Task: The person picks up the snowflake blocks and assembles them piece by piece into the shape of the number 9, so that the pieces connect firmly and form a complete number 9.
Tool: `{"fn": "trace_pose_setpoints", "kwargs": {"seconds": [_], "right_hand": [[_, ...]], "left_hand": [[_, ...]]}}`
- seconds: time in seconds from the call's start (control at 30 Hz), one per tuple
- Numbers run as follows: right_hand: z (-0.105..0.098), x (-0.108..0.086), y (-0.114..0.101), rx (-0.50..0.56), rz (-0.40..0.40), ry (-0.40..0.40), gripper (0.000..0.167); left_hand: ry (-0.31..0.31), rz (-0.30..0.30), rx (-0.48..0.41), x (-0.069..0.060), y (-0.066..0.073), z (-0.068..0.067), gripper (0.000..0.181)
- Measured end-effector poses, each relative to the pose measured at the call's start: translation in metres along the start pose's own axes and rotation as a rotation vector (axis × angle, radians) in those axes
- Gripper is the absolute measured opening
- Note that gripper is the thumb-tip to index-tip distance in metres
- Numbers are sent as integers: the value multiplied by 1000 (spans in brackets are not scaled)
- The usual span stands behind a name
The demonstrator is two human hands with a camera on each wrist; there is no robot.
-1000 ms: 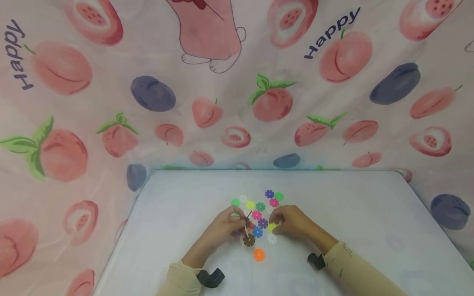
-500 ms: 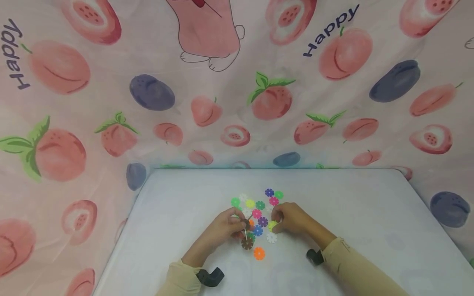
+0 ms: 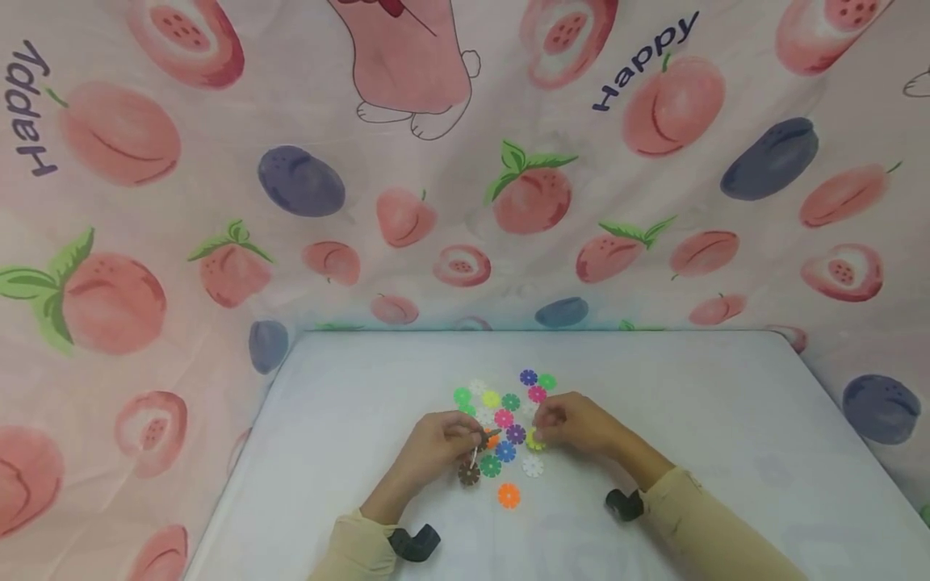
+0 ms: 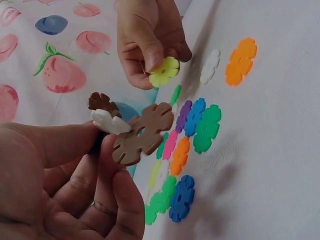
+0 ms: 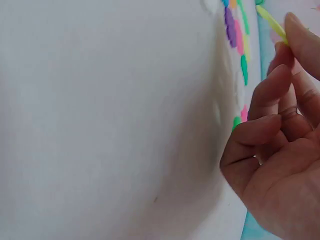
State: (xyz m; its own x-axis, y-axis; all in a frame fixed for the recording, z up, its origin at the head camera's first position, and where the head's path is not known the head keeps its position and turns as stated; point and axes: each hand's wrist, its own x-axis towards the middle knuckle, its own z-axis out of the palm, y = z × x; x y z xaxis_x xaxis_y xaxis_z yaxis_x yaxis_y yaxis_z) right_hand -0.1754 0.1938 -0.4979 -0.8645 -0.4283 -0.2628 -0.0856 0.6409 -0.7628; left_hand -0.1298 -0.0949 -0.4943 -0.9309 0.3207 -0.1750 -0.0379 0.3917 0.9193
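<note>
In the head view my left hand (image 3: 438, 442) pinches a small joined piece of notched snowflake discs. Up close in the left wrist view, a brown disc (image 4: 149, 131) connects with a white disc (image 4: 106, 121), and another brown disc (image 4: 102, 101) sits behind the white one. My right hand (image 3: 579, 423) holds a single yellow disc (image 4: 164, 73) between thumb and finger, apart from the joined piece. In the right wrist view the yellow disc (image 5: 271, 24) shows edge-on, with the other fingers curled loosely below.
Several loose discs lie flat on the white table (image 3: 676, 420) around and between the hands, among them an orange disc (image 3: 508, 495), a green disc (image 3: 491, 466), a blue disc (image 3: 505, 450) and a white disc (image 3: 533, 466). A fruit-print cloth (image 3: 465, 186) hangs behind the table.
The joined piece has turned in my left hand: its lower brown disc has swung left, uncovering the green disc on the table. My right hand keeps the yellow disc and has shifted slightly upward.
</note>
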Motion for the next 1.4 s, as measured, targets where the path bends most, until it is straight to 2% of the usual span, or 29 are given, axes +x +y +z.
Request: {"fn": "trace_pose_setpoints", "kwargs": {"seconds": [0.2, 0.47, 0.63, 0.77, 0.93, 1.2, 1.4], "right_hand": [[0, -8, -14, 101, 19, 33, 15], [2, -16, -29, 227, -56, 65, 20], [5, -18, -33, 240, -104, 66, 18], [8, -21, -40, 229, -99, 92, 17], [12, -25, -47, 221, -63, 126, 16], [12, -26, -54, 219, -109, 164, 16], [17, -25, -58, 232, -80, 147, 13]], "left_hand": [[16, 32, 21, -1, 2, 1, 19], [35, 65, 65, -5, 8, 2, 19], [16, 92, 34, -7, 9, 3, 17], [14, 107, 24, -7, 10, 4, 21], [52, 88, 40, -9, 13, 5, 19], [137, 145, 42, -12, 23, 9, 9], [139, 140, 50, -14, 28, 12, 8]]}}
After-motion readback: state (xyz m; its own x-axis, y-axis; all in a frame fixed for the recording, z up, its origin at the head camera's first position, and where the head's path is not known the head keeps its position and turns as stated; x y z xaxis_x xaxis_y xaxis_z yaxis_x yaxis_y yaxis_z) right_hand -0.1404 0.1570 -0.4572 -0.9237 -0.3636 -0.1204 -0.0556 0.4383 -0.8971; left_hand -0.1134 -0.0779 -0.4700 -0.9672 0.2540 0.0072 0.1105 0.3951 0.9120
